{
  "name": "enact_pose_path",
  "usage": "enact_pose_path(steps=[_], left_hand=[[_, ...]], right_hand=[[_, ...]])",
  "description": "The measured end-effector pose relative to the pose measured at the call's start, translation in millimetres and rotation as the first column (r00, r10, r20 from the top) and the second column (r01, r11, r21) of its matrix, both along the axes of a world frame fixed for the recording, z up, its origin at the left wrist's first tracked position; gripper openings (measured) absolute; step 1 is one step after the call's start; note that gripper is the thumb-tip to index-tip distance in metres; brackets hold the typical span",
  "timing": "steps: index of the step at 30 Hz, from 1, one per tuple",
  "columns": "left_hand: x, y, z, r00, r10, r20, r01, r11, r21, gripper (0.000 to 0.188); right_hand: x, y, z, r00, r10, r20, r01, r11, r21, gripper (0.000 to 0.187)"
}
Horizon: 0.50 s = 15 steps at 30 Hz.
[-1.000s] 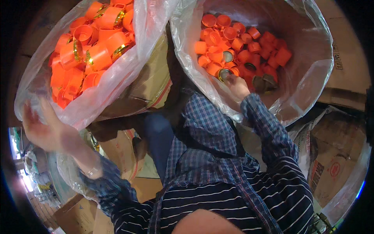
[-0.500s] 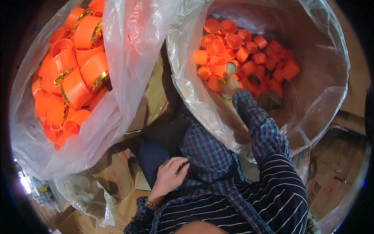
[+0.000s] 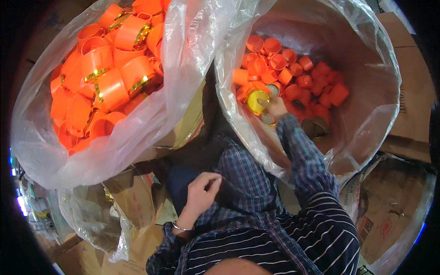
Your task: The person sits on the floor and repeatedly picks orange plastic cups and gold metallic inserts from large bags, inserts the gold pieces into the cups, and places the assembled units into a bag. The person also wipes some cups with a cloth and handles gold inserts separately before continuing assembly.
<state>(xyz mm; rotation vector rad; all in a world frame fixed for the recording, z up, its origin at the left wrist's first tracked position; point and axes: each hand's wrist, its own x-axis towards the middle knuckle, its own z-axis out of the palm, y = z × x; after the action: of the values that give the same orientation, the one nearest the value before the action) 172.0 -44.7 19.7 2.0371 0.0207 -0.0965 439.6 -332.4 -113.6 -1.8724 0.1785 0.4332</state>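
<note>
My right hand reaches into the plastic-lined container on the right. Its fingers and thumb grip a round gold-yellow disc, tilted up toward me. Beside it lie round pieces with greyish faces, one above the hand and another below. Orange plastic cups are heaped around and beyond them. Over my lap, my left hand is closed, thumb and forefinger curled together with nothing visible between them.
At left, a clear plastic bag holds larger orange cups with gold bands. Cardboard lies at the lower right, and a flattened carton with crumpled clear plastic at the lower left.
The gold-yellow disc in my right hand has turned its broad face into view. My left hand has curled its fingers in. The whole view has shifted a little.
</note>
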Motion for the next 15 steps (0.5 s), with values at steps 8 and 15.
enact_pose_path(steps=[8,15], left_hand=[[40.4,-15.5,52.4,0.991,-0.018,0.136,0.119,0.611,-0.782,0.077],[2.5,-25.2,61.4,0.972,0.155,-0.176,-0.222,0.369,-0.902,0.042]], right_hand=[[-186.5,10.0,185.2,0.865,0.482,0.137,-0.363,0.412,0.836,0.056],[-226.3,44.0,201.4,0.995,0.086,0.056,-0.086,0.392,0.916,0.053]])
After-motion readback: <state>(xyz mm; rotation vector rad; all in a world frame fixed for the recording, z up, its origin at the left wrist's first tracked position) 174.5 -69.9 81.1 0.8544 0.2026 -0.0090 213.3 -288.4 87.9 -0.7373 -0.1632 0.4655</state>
